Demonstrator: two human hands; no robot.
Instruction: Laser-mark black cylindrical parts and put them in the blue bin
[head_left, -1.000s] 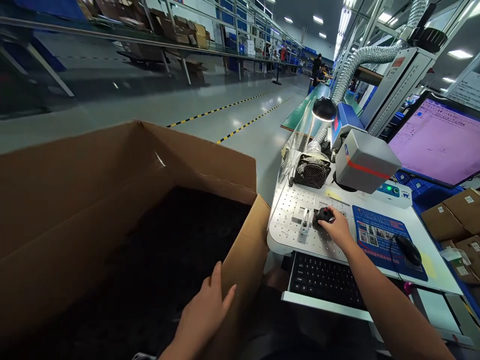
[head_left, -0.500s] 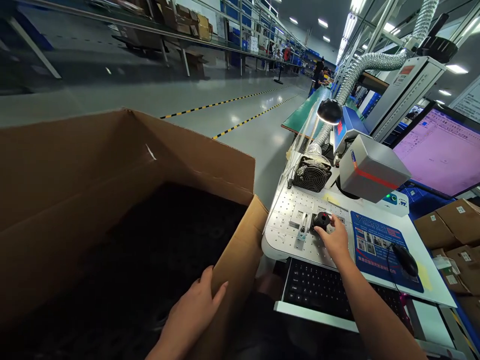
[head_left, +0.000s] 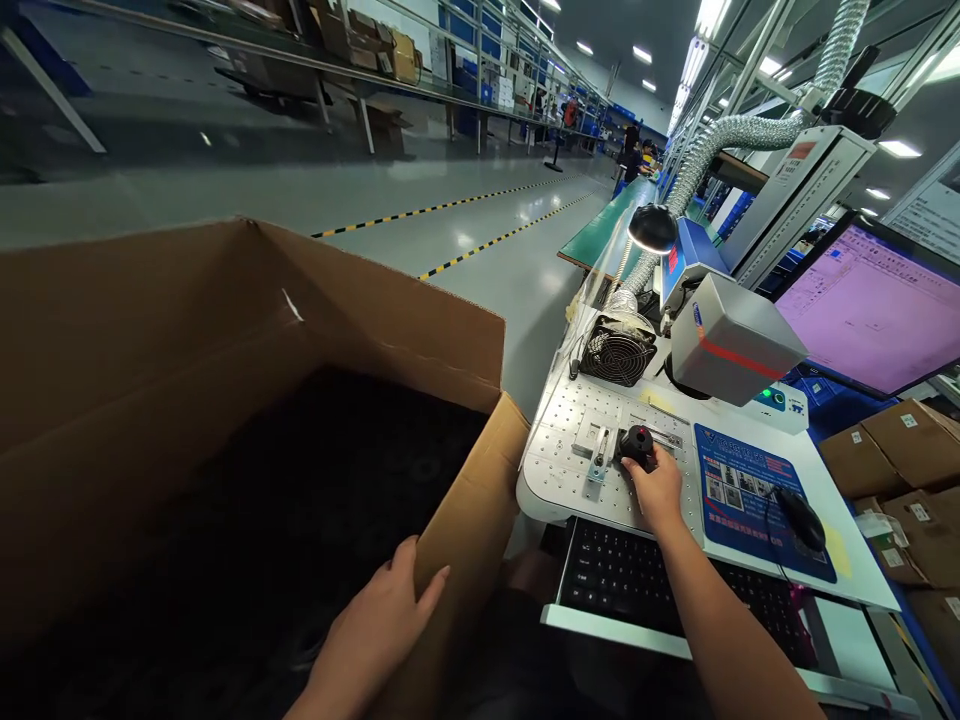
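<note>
My right hand (head_left: pixel 657 488) is closed on a small black round part (head_left: pixel 637 445) with a red spot on top. It holds this part against a small metal fixture (head_left: pixel 600 450) on the perforated white plate (head_left: pixel 551 470). My left hand (head_left: pixel 379 620) grips the near right edge of a large cardboard box (head_left: pixel 469 480), thumb on the outer side and fingers over the rim. Dark pieces (head_left: pixel 360 480) lie inside the box, too dim to make out singly.
Above the plate hangs a grey machine head (head_left: pixel 735 340), with a fan (head_left: pixel 619 350) beside it. A keyboard (head_left: pixel 622 580) sits on a pull-out tray under the plate. To the right are a blue mat (head_left: pixel 750 500), a mouse (head_left: pixel 801 518), a monitor (head_left: pixel 877 300) and stacked cartons (head_left: pixel 892 450).
My right hand has shifted slightly and turned around the black part, its fingers now lower beside it. My left hand stays at the box edge. The whole view has moved a little.
</note>
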